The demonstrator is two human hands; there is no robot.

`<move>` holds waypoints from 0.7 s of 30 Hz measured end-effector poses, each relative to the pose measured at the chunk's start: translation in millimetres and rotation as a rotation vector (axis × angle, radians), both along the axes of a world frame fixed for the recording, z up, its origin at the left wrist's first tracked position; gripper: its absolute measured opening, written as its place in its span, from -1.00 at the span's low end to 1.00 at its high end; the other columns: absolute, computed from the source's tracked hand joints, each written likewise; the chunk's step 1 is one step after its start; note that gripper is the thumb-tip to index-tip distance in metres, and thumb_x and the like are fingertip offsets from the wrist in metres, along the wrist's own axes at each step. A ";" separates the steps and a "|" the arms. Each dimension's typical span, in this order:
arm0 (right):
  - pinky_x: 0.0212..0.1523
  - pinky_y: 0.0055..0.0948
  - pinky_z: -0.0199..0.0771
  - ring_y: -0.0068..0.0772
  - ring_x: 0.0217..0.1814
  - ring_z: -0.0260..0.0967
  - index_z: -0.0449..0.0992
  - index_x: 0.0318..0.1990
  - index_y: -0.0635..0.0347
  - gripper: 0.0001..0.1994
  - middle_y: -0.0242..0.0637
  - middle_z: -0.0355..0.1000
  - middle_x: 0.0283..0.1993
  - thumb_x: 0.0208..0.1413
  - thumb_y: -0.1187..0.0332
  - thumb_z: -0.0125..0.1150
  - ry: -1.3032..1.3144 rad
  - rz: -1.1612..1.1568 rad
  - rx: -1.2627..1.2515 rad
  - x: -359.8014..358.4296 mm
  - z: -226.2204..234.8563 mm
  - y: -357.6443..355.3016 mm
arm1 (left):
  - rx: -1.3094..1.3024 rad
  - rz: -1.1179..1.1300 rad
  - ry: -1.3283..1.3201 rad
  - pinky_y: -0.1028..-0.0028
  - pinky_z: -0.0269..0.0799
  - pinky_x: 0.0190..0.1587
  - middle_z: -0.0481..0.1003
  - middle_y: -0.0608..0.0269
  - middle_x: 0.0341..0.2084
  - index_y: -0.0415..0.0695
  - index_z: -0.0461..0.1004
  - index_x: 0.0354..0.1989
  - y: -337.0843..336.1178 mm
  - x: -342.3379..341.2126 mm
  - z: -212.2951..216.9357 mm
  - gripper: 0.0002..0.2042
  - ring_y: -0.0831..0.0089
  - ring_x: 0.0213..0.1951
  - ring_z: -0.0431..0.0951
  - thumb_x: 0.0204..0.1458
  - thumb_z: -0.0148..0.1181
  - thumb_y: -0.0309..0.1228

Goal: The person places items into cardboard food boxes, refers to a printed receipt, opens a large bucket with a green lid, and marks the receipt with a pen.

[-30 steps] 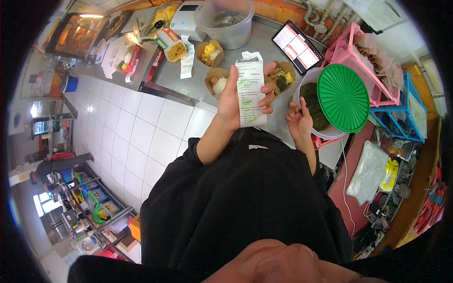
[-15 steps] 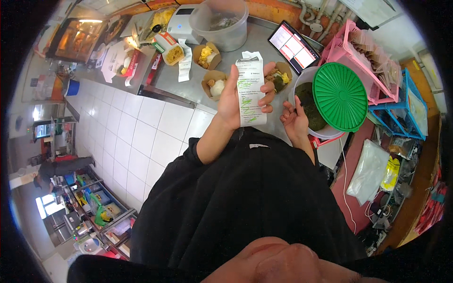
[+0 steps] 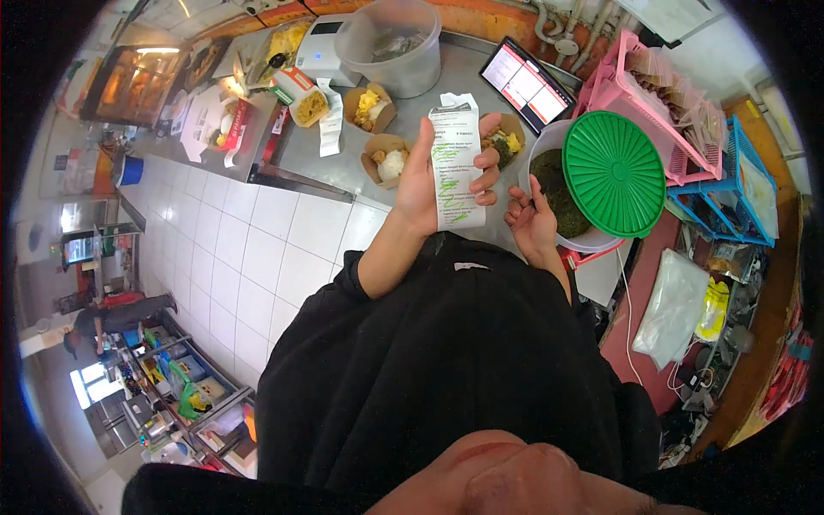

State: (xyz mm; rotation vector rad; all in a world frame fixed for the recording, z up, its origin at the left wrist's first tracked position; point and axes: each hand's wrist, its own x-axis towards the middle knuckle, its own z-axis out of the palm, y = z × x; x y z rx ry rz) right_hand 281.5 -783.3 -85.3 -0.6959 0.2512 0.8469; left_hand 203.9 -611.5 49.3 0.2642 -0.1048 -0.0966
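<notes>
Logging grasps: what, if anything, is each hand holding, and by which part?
Left hand holds the receipt by its long sides, between thumb and fingers; right hand holds nothing visible.

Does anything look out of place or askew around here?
Yes: the green lid sits askew over the right side of the pale tub, leaving its dark green contents partly exposed. No spill stands out.

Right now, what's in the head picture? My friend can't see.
The left hand holds a long white paper slip with green scribbles. The right hand is near a round whitish plastic tub partly under a round green lid.
</notes>
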 end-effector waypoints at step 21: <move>-0.44 -0.47 0.14 -0.54 -0.51 0.13 0.09 0.17 -0.12 -0.61 -0.31 0.37 -0.30 0.24 0.09 -0.11 -0.028 -0.004 0.008 0.8 -0.7 2.4 | -0.044 -0.028 -0.025 0.44 0.17 -0.34 0.20 0.36 -0.42 -0.02 0.05 0.27 8.3 2.9 -5.5 -0.24 0.49 -0.45 0.19 0.05 -0.40 0.31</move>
